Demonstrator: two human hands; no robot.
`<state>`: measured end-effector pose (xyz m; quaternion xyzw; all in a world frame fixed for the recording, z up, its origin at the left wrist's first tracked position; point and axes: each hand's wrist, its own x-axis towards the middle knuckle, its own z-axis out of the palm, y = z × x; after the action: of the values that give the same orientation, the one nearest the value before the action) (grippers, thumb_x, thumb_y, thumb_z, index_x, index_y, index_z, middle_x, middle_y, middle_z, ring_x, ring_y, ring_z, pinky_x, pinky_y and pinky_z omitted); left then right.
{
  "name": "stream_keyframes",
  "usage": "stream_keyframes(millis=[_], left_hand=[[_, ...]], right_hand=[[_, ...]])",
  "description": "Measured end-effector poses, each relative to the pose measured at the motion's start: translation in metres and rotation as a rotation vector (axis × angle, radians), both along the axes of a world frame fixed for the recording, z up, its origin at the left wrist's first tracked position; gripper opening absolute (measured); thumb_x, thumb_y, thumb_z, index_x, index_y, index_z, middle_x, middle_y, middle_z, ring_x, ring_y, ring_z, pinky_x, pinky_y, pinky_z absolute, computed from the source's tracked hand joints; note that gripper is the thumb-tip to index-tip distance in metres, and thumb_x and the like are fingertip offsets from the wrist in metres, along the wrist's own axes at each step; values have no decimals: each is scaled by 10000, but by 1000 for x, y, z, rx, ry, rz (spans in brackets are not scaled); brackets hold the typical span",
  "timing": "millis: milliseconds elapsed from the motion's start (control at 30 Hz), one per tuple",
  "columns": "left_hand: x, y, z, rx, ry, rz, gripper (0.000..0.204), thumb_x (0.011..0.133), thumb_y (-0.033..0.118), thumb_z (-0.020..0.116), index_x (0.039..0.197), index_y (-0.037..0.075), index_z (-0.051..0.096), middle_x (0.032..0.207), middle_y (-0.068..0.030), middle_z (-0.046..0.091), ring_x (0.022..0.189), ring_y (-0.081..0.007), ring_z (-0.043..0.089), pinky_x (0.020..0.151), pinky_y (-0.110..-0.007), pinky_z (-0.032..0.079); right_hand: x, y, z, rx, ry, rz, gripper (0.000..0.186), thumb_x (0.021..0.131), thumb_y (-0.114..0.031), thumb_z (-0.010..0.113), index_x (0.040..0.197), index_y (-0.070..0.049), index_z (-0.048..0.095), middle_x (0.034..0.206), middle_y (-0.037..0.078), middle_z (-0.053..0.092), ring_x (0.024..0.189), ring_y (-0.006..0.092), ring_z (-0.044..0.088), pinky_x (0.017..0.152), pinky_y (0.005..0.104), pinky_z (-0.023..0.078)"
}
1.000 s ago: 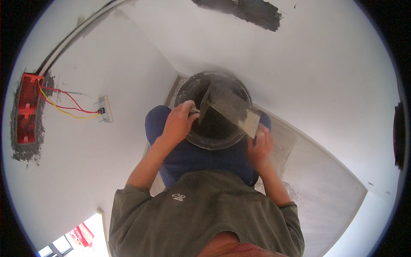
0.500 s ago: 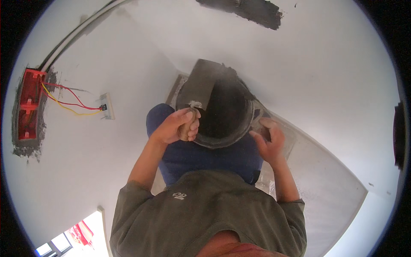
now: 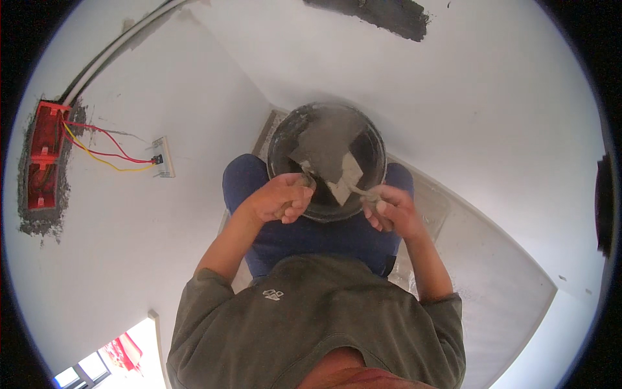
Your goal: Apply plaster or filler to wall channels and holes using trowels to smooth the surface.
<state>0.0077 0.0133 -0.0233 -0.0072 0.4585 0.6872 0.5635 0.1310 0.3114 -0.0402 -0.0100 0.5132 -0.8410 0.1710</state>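
Note:
My left hand (image 3: 286, 196) is wrapped round the handle of a plastering trowel (image 3: 313, 150). Its flat grey blade lies over the mouth of a round black bucket (image 3: 277, 162) and seems to carry wet grey mortar (image 3: 337, 126). My right hand (image 3: 393, 211) grips the handle of a smaller trowel (image 3: 352, 172), whose pale, smeared blade reaches in over the bucket beside the first. The two blades meet or overlap; whether they touch I cannot tell. The bucket stands between my knees, and its bottom is hidden.
White walls meet in a corner behind the bucket. On the left wall, a red double electrical box (image 3: 45, 159) has red and yellow wires running to a loose socket plate (image 3: 163, 157). Pale conduits (image 3: 110, 55) run above it. A dark mortar patch (image 3: 382, 16) marks the far wall.
The plastering trowel has come down and tilted over the bucket. My right hand has moved from the bucket's right side to its near rim, bringing the smaller trowel over the mouth.

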Motion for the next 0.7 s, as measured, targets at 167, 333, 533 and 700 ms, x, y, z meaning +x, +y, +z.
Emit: stream_keyframes(millis=[167,333,533,700], left_hand=[[2,2,16,-106,65,-8,173,939,117,659,1021,35,531,641,-12,496,463,-96,463,372,-264,385],[-7,-8,24,-134,90,73,207,924,114,670,1048,34,525,651,-7,491,465,-96,453,379,-260,380],[-12,-14,18,-110,70,105,228,961,237,699,944,87,528,629,21,478,444,-72,437,362,-234,359],[-9,-3,23,-119,36,112,379,987,334,689,736,161,464,614,50,457,456,-57,438,370,-227,356]], right_hand=[[-3,0,-1,135,-42,0,345,989,-353,676,1084,-21,677,849,19,659,681,87,599,544,241,464],[8,16,-8,203,-123,-19,359,993,-366,668,1089,-21,682,839,12,651,648,85,583,523,241,446],[31,33,-4,351,-206,-137,376,1007,-375,643,1131,-22,670,887,20,654,697,101,599,578,252,475],[25,7,0,996,444,-415,382,988,-300,663,1230,-12,593,1116,174,649,960,297,677,777,389,546]])
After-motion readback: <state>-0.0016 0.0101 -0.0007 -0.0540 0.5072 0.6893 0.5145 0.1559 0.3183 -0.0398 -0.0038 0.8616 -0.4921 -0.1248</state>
